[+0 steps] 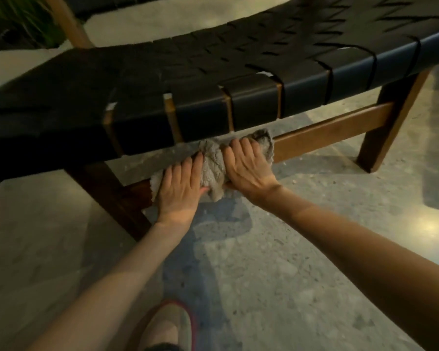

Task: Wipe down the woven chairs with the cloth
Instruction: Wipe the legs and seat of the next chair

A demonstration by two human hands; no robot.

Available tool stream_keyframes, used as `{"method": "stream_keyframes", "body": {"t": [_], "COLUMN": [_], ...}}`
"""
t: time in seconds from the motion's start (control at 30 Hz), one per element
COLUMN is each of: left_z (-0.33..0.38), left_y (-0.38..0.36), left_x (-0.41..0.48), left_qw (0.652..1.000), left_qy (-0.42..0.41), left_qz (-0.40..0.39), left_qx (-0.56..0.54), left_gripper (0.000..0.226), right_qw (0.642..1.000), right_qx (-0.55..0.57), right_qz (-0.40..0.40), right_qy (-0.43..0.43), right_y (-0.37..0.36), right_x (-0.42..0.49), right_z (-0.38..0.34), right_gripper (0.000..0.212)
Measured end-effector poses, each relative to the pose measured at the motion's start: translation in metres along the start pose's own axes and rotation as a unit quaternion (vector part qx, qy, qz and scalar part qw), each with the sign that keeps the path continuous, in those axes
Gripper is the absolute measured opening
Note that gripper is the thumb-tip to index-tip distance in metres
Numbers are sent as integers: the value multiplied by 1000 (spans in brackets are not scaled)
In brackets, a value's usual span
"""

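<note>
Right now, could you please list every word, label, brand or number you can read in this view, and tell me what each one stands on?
No readable text appears anywhere in this view.
woven chair: black straps and a wooden frame, no label or mark showing.
cloth: plain grey, no tag showing.
shoe: no brand mark visible.

Grey fluffy cloth [212, 165], bunched up and draped over the low wooden rail [327, 133], just beneath the front edge of the woven chair [213, 72]. Black straps, brown frame, standing upright.
</note>
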State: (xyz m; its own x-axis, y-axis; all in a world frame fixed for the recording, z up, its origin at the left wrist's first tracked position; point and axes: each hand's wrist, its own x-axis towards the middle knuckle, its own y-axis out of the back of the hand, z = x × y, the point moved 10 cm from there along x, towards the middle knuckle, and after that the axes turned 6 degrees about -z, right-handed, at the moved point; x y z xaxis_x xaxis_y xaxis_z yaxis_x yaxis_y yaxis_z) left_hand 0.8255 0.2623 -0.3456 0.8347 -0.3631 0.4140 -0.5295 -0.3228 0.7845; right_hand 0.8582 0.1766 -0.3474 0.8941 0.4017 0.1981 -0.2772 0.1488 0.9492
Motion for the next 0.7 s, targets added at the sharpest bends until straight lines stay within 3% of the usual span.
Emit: {"method": "stream_keyframes", "body": {"t": [0.13,0.23,0.43,0.53,0.7], "left_z": [-24,-36,-64,-79,-96], "left_y": [1,0,8,9,16], "left_x": [-24,-42,-63,-65,-66], "left_qw": [1000,1000,999,997,982], "left_qy": [2,11,18,17,55], "left_qz": [3,0,38,35,47], "left_qx": [4,-12,-12,-69,-175], "left_gripper": [77,63,36,31,19], "right_qw": [1000,1000,976,959,939], "right_qx": [-6,17,170,258,335], "right_qz": [5,-12,-78,-68,68], "right_qy": [4,12,111,96,33], "right_y": [6,7,11,21,43], "right_x": [5,6,13,15,4], "right_z": [-25,-44,-97,-97,-81], "right_gripper": [52,69,87,68,40]}}
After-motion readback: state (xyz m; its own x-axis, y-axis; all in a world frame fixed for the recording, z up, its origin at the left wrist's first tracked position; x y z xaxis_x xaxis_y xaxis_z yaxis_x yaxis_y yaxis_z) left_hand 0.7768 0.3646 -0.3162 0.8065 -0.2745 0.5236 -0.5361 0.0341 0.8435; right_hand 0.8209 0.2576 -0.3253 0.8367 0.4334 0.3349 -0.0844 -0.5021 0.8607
